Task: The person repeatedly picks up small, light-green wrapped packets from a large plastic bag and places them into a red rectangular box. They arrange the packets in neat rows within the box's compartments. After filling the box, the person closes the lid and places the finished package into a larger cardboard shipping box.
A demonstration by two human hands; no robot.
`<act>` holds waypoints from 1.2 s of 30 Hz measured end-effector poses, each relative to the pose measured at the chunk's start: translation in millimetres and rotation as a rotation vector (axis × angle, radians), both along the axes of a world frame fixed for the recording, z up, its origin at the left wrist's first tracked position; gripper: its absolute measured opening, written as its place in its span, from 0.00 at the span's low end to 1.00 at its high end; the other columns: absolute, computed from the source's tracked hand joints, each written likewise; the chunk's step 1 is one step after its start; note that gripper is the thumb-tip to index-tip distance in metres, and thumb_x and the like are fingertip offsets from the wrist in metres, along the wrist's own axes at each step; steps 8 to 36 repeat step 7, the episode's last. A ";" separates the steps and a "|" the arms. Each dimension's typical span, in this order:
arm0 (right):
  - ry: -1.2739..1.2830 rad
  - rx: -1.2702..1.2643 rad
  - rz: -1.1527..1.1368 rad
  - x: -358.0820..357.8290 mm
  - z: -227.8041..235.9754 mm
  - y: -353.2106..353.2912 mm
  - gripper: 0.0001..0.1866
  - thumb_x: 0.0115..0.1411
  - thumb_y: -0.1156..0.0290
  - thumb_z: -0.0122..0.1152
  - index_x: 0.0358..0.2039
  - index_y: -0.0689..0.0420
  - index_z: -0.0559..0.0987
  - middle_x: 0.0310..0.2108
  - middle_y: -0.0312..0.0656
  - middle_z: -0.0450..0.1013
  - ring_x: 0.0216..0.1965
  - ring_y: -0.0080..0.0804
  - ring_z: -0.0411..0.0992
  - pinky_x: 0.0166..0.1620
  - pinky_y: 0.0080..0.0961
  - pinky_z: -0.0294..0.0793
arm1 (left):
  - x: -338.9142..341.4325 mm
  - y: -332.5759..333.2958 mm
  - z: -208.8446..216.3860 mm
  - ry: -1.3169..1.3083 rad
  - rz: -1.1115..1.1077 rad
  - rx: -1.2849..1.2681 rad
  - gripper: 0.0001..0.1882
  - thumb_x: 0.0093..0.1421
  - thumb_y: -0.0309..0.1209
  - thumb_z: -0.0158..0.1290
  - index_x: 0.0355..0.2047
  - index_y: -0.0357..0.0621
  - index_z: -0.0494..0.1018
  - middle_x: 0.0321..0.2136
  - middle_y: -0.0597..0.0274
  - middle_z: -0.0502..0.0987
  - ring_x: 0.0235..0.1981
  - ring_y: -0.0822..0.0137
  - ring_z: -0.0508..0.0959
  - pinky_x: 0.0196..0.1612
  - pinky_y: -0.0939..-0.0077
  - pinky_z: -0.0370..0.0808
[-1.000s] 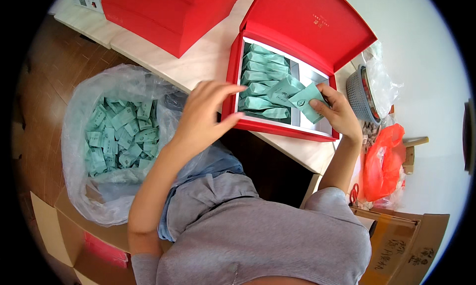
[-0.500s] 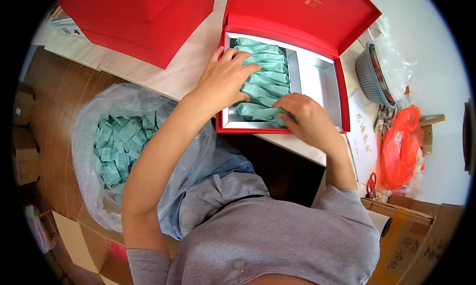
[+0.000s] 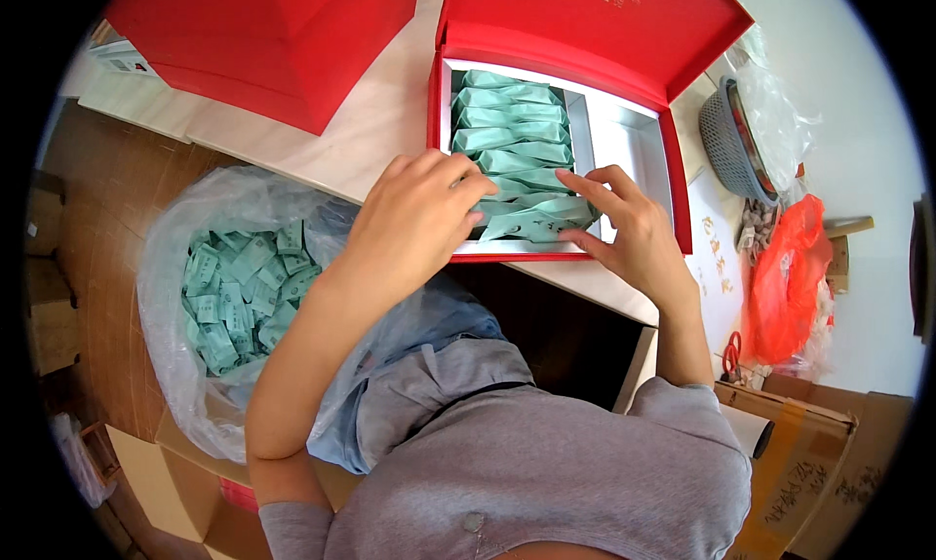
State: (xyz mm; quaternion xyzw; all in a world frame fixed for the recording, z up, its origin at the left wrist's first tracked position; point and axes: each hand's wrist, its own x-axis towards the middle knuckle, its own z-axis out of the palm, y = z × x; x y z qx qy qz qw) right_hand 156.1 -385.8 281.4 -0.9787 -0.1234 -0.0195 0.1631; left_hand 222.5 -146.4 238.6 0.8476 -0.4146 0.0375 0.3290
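Observation:
An open red gift box (image 3: 682,204) lies on the table, with a silver-lined tray split into two compartments. Its left compartment holds a row of several pale green packets (image 3: 512,136), overlapping from back to front. At the near end of the row, my left hand (image 3: 419,214) has its curled fingers and thumb around the left end of the front green packet (image 3: 538,222). The same packet's right end sits between the thumb and fingers of my right hand (image 3: 634,224). The right compartment (image 3: 624,136) shows a bare silver-white bottom.
A clear plastic bag (image 3: 180,268) full of loose green packets stands low on my left. A large red bag or box (image 3: 283,43) occupies the back left of the table. Toward the right are a grey basket (image 3: 726,141), an orange-red plastic bag (image 3: 785,282), red-handled scissors (image 3: 731,353) and cardboard boxes (image 3: 790,453).
My left hand has moved toward me, from the middle of the row to its near end. My right hand has shifted slightly right, and the front packet now sits tilted with its printed face showing.

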 end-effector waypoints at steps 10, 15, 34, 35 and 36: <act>-0.082 -0.023 0.174 2.1 -31.7 0.7 0.24 0.48 0.79 0.64 0.47 0.50 0.75 0.38 0.42 0.69 0.27 0.37 0.75 0.31 0.30 0.77 | 4.8 -1.8 -2.2 0.018 -0.011 0.016 0.09 0.54 0.25 0.54 0.37 0.46 0.75 0.35 0.65 0.74 0.41 0.60 0.73 0.48 0.65 0.68; -0.082 -0.023 0.174 2.1 -31.7 0.7 0.24 0.48 0.79 0.64 0.47 0.50 0.75 0.38 0.42 0.69 0.27 0.37 0.75 0.31 0.30 0.77 | 4.8 -1.8 -2.2 0.018 -0.011 0.016 0.09 0.54 0.25 0.54 0.37 0.46 0.75 0.35 0.65 0.74 0.41 0.60 0.73 0.48 0.65 0.68; -0.082 -0.023 0.174 2.1 -31.7 0.7 0.24 0.48 0.79 0.64 0.47 0.50 0.75 0.38 0.42 0.69 0.27 0.37 0.75 0.31 0.30 0.77 | 4.8 -1.8 -2.2 0.018 -0.011 0.016 0.09 0.54 0.25 0.54 0.37 0.46 0.75 0.35 0.65 0.74 0.41 0.60 0.73 0.48 0.65 0.68; -0.082 -0.023 0.174 2.1 -31.7 0.7 0.24 0.48 0.79 0.64 0.47 0.50 0.75 0.38 0.42 0.69 0.27 0.37 0.75 0.31 0.30 0.77 | 4.8 -1.8 -2.2 0.018 -0.011 0.016 0.09 0.54 0.25 0.54 0.37 0.46 0.75 0.35 0.65 0.74 0.41 0.60 0.73 0.48 0.65 0.68; -0.082 -0.023 0.174 2.1 -31.7 0.7 0.24 0.48 0.79 0.64 0.47 0.50 0.75 0.38 0.42 0.69 0.27 0.37 0.75 0.31 0.30 0.77 | 4.8 -1.8 -2.2 0.018 -0.011 0.016 0.09 0.54 0.25 0.54 0.37 0.46 0.75 0.35 0.65 0.74 0.41 0.60 0.73 0.48 0.65 0.68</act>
